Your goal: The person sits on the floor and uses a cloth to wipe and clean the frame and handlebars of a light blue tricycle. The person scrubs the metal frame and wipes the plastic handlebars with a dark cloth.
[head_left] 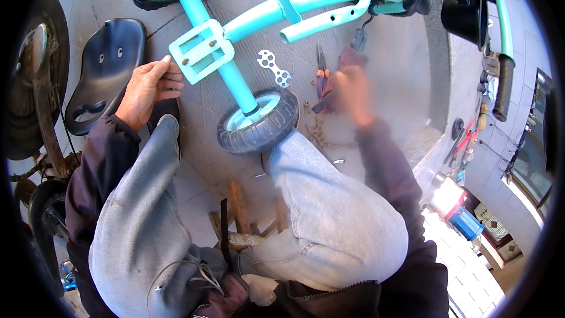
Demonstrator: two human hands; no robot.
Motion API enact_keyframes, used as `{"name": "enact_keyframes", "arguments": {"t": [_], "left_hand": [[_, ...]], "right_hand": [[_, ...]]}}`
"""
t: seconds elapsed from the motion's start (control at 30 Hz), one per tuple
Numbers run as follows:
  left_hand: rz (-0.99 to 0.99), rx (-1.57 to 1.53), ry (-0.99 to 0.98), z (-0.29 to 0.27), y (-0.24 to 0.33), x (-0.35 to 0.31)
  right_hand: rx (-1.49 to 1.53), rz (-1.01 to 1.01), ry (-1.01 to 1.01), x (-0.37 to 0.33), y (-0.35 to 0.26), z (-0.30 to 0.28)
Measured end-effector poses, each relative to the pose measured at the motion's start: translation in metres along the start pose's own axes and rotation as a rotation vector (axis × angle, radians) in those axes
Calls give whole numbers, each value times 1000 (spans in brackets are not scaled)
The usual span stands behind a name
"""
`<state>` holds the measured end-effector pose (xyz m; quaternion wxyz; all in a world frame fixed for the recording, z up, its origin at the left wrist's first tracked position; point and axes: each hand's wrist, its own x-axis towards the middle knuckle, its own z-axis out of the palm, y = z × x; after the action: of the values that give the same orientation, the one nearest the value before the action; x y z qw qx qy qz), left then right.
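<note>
A turquoise child's tricycle frame lies on the ground before me, its rear axle slanting toward my knees. My left hand is at the outer edge of the slotted seat bracket; its thumb tip appears to touch the corner, and its fingers are loosely bent and apart. My right hand, smeared by motion, is over a dark red cloth or pouch, hiding part of it. Beside that lie pliers with orange and dark handles. A flat silver multi-hole wrench rests between axle and pliers.
A black plastic seat lies left of the bracket. Black-tyred wheels sit at both axle ends, the nearer against my knee. Small metal parts are scattered near my right leg. An old wheel stands far left; a blue-and-red canister is at right.
</note>
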<state>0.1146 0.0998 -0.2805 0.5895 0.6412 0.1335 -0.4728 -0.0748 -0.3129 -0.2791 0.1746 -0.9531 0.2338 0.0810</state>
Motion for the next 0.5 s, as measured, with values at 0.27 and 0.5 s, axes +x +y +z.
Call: {"name": "enact_keyframes", "arguments": {"t": [0.27, 0.5], "left_hand": [[-33, 109, 51, 7, -3, 5], [-60, 219, 99, 10, 4, -3]], "right_hand": [[-69, 331, -92, -16, 164, 75], [711, 404, -164, -24, 107, -67]]}}
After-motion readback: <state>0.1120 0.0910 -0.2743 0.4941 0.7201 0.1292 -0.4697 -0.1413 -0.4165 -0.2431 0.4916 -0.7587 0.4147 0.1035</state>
